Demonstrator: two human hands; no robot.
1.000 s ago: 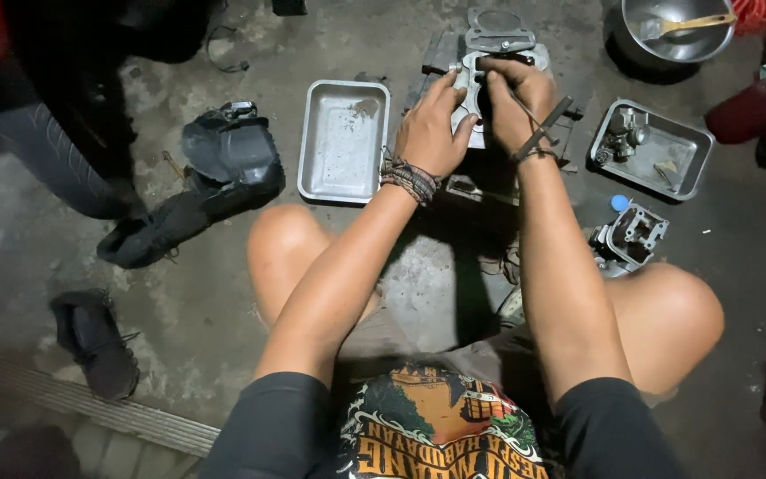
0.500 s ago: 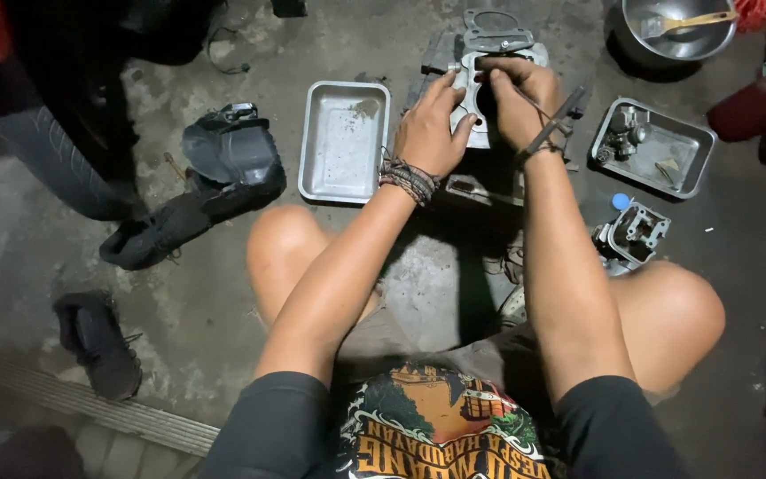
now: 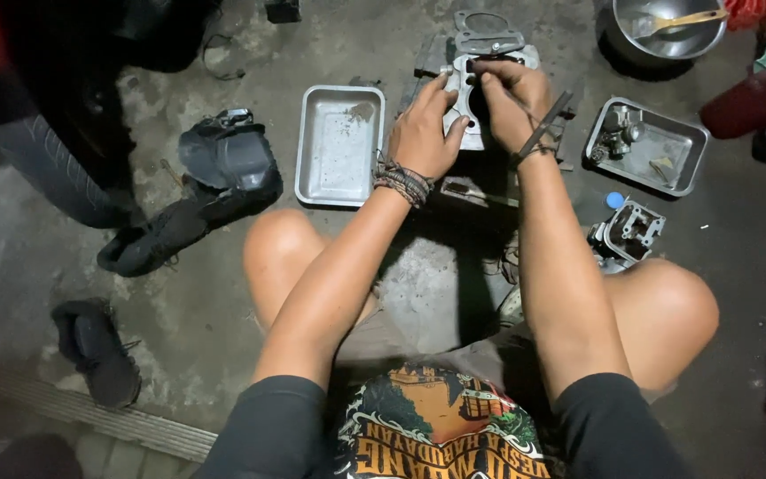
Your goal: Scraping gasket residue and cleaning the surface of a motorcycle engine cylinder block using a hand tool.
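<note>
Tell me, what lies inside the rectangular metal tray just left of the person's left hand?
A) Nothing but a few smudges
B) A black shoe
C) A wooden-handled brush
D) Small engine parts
A: the rectangular metal tray beside the left hand holds only smudges, while the small engine parts sit in the other tray to the right.

My shirt (image 3: pixel 441 426) is black with an orange, teal and cream print. The floor (image 3: pixel 179 310) is mottled grey concrete. The empty tray (image 3: pixel 339 146) is dull silver, and so is the engine part (image 3: pixel 465 98) under my fingers. My left wrist carries dark braided bracelets (image 3: pixel 403 180). A small blue cap (image 3: pixel 614 200) lies beside the second silver tray (image 3: pixel 667 142).
</note>
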